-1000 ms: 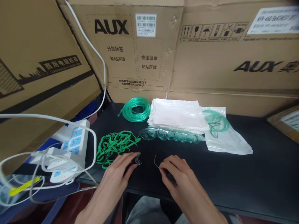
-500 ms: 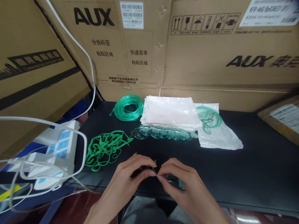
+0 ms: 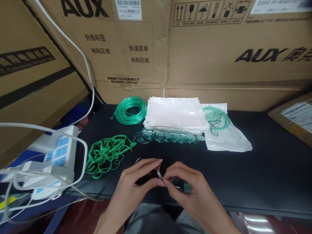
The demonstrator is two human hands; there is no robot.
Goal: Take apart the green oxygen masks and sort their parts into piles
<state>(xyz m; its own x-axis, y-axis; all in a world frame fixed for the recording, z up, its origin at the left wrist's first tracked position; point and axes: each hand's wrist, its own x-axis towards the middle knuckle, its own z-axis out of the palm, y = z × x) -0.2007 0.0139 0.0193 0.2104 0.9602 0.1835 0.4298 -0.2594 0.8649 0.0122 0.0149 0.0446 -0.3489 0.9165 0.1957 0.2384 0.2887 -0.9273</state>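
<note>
Near the front edge of the black table, my left hand [image 3: 143, 177] and my right hand [image 3: 184, 182] meet, each pinching a small thin silvery strip [image 3: 159, 171]. The strip curves up between the fingertips; what it is made of is too small to tell. Under my right hand lies a clear green plastic piece [image 3: 187, 188], partly hidden. A tangle of green elastic bands [image 3: 109, 154] lies left of my hands. Beyond them a row of clear green masks [image 3: 170, 136] sits along the front of a stack of white packets [image 3: 175, 112].
A coil of green tubing [image 3: 131, 110] lies at the back left, and a clear bag with green tubing [image 3: 226, 136] at the right. White power strips [image 3: 60, 156] with cables crowd the left edge. Large cardboard boxes [image 3: 200, 71] stand behind the black table [image 3: 268, 169].
The view has tilted down and shifted slightly. The thin strip now shows more, bent upward between the fingertips, and my left fingers are a little farther apart.
</note>
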